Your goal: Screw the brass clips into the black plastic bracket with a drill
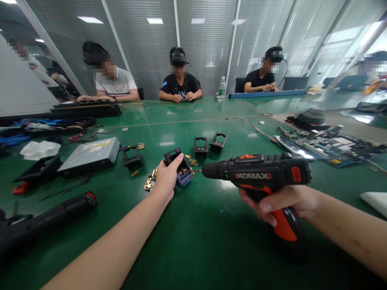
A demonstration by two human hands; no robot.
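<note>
My right hand (272,203) is wrapped round the grip of a black and orange cordless drill (256,171), held level with its bit pointing left. In my left hand (169,175) is a small black plastic housing (185,178), tilted, with brass-coloured parts inside. The tip of the drill bit (197,170) reaches the housing's right side; whether it touches a screw is too small to tell. Brass pieces (148,183) lie beside my left hand, and more small brass plates (193,162) are just behind the housing. Two similar black frames (200,151) stand farther back.
Left of my hands are another black frame (132,162), a silver disc drive (93,155) and a black cylindrical tool (60,213). Circuit boards (338,145) lie at the right. Across the green table (169,117) sit several people, with a water bottle (221,88) near them.
</note>
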